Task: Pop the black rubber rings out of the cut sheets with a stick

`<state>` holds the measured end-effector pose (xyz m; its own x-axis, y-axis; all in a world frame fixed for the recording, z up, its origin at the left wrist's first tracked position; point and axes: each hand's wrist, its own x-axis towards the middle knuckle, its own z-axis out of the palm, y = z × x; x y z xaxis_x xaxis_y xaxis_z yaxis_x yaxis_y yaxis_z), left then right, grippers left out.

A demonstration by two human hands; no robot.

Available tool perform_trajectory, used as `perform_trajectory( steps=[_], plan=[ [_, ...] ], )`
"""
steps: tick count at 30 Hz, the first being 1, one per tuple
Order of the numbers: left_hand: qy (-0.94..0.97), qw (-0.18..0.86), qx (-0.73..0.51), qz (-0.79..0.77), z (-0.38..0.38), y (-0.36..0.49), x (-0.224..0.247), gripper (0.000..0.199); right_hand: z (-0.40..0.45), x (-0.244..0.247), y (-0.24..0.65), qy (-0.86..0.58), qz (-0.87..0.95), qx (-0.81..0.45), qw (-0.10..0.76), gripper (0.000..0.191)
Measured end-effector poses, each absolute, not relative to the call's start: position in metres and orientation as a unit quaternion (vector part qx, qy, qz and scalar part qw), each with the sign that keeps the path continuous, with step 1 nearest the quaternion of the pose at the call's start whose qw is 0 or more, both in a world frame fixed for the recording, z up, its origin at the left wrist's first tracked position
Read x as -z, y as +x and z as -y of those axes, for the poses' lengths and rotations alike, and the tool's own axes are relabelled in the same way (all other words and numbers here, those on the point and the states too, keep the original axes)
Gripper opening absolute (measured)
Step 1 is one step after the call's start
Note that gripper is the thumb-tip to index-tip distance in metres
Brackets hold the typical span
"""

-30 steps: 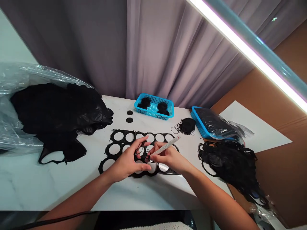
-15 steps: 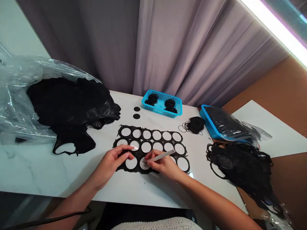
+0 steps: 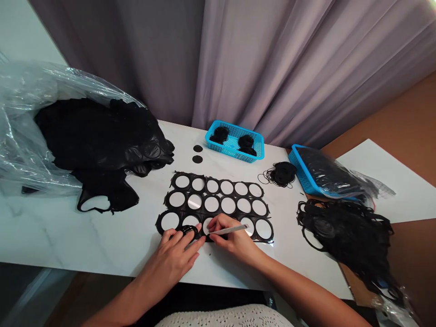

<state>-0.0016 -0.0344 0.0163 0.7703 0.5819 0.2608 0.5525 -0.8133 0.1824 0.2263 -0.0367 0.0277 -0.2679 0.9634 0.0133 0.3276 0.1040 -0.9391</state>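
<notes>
A black sheet (image 3: 199,211) with three rows of round holes lies on the white table, white showing through the holes. My right hand (image 3: 231,234) pinches a slim silver-grey tool (image 3: 231,229), its tip at the front row's middle. Beside it on the left, my left hand (image 3: 179,252) rests over the front edge of the sheet, fingers apart, with thin black rings (image 3: 190,229) at its fingertips. Whether those fingers grip the rings is hard to make out.
Behind the sheet are two black discs (image 3: 197,148), a blue basket (image 3: 235,152) holding black bundles, and a heap of black rings (image 3: 284,173). Black sheets in a plastic bag (image 3: 20,136) fill the left; a second blue basket (image 3: 303,175) and black scraps (image 3: 350,236) lie right.
My left hand has moved down and turned palm-down, and black rings now show at its fingertips. My right hand stays at the front row with the tool. The view has shifted slightly.
</notes>
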Motion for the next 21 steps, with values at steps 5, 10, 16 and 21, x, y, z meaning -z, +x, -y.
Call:
perform_trajectory(
  steps=[5,10,16,21],
  plan=[
    [0.939,0.063,-0.16,-0.298,0.035,-0.002,-0.015,0.042,0.04,-0.026,0.224,-0.49,0.691,-0.413,0.336,0.025],
    [0.943,0.067,-0.152,-0.288,0.033,-0.002,-0.018,0.043,0.05,-0.023,0.216,-0.483,0.803,-0.259,0.233,0.015],
    [0.945,0.05,-0.149,-0.286,0.035,-0.004,-0.017,0.043,-0.008,-0.035,0.271,-0.629,0.74,-0.076,0.226,0.015],
    [0.93,0.103,-0.194,-0.294,0.027,0.001,-0.029,0.035,-0.037,-0.045,0.287,-0.65,0.661,-0.219,0.305,0.015]
  ],
)
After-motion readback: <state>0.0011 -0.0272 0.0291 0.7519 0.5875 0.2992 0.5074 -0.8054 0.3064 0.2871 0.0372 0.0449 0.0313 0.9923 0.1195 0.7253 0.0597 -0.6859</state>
